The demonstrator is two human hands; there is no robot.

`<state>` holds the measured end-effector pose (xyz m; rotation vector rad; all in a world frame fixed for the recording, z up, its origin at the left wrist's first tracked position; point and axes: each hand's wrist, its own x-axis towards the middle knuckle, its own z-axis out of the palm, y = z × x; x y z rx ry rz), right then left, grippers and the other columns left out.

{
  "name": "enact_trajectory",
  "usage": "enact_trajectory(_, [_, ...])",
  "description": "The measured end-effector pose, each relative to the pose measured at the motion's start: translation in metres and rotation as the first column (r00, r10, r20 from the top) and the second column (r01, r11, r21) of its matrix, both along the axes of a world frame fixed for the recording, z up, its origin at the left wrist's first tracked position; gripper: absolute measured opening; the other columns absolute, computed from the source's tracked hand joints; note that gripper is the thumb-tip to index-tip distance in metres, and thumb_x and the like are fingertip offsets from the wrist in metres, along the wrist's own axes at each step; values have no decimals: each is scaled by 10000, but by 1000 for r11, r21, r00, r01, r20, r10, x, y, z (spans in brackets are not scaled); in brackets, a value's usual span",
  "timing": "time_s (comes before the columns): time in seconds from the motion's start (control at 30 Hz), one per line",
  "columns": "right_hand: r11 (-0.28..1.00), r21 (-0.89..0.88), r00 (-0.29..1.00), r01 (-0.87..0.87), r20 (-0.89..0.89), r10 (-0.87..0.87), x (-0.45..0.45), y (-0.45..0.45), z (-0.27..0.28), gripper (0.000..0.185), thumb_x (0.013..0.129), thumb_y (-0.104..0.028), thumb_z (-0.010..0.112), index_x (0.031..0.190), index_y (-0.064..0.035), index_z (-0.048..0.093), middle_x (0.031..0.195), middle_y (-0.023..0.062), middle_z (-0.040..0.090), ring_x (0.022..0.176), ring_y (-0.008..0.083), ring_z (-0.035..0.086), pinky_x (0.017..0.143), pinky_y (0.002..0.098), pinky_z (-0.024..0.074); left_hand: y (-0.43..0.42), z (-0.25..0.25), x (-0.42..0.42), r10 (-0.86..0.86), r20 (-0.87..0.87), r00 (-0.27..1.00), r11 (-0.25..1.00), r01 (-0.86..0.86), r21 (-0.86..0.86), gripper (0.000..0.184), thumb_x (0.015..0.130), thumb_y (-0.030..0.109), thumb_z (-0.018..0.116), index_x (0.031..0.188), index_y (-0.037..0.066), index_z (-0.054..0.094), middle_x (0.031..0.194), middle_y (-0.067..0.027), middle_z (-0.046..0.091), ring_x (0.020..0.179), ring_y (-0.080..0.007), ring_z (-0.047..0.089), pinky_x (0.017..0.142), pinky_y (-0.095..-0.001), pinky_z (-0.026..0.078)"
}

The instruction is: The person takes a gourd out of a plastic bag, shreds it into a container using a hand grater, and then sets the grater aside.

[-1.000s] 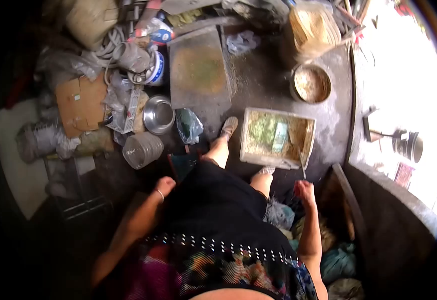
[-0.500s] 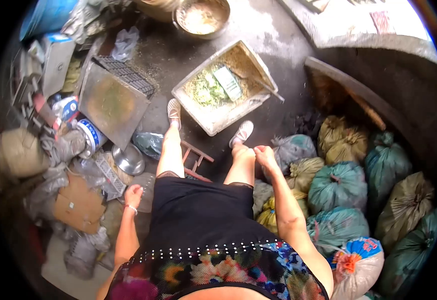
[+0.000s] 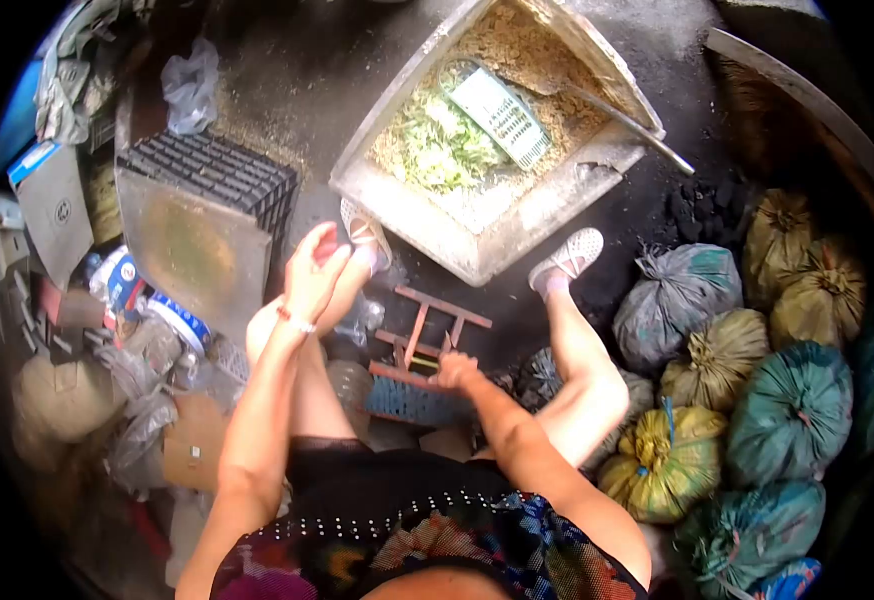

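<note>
My right hand (image 3: 454,370) is closed around part of a small reddish wooden stool (image 3: 419,335) with a blue seat, tipped between my legs. My left hand (image 3: 315,270) is raised over my left knee with its fingers apart, holding nothing. In front of my feet stands a pale, worn rectangular tub (image 3: 502,250). Inside it are a crumbly tan mash (image 3: 517,45) and shredded greens (image 3: 437,145). On top of these lies a pale green and white slotted plastic piece (image 3: 502,112). A long thin handle (image 3: 632,125) sticks out over the tub's right rim.
Several tied sacks, among them a yellow one (image 3: 662,462) and a green one (image 3: 792,412), crowd the right side. On the left stand a dark ribbed crate (image 3: 217,170), a stained board (image 3: 192,240) and a cardboard piece (image 3: 195,440). Black lumps (image 3: 702,210) lie beyond my right foot.
I have bent lower and spread my knees wider. My right hand has gone from my right knee to the stool, and my left hand has risen forward over my left knee.
</note>
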<state>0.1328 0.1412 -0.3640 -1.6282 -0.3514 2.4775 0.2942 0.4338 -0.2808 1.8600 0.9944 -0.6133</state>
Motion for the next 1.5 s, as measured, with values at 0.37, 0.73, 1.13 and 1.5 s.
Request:
enact_trajectory(0.37, [943, 254, 973, 214, -139, -183, -38, -14, -20, 494, 922, -450, 528, 1064, -2, 678, 1132, 205, 649, 1105, 357, 593, 935, 432, 455, 0, -191, 36, -156, 34, 987, 861, 119, 495, 563, 854, 215, 663, 1332, 25, 436, 1249, -262, 524, 1148, -412, 526, 982, -443, 428])
enact_trajectory(0.73, [931, 352, 992, 101, 30, -119, 14, -21, -21, 471, 879, -444, 628, 948, 19, 684, 1018, 244, 664, 940, 389, 653, 750, 444, 524, -86, -191, -48, -171, -201, 965, 885, 240, 398, 217, 810, 61, 611, 998, -44, 591, 977, -273, 640, 979, -422, 613, 870, -473, 483])
enact_trajectory(1.13, [986, 34, 903, 162, 398, -162, 9, -44, -54, 571, 763, -553, 689, 949, -13, 693, 1073, 219, 664, 1019, 365, 632, 819, 442, 519, -109, -196, -42, -70, -335, 940, 859, 228, 459, 213, 806, 80, 597, 998, -9, 624, 1021, -246, 659, 965, -409, 651, 817, -466, 536])
enact_trajectory(1.5, [1000, 8, 997, 9, 79, -10, -44, -75, -94, 367, 698, -259, 717, 974, -17, 721, 1080, 238, 659, 1020, 345, 652, 809, 413, 533, -106, -188, -38, 20, -319, 948, 862, 146, 486, 239, 789, 63, 618, 1001, -41, 579, 1017, -287, 628, 947, -426, 643, 840, -464, 517])
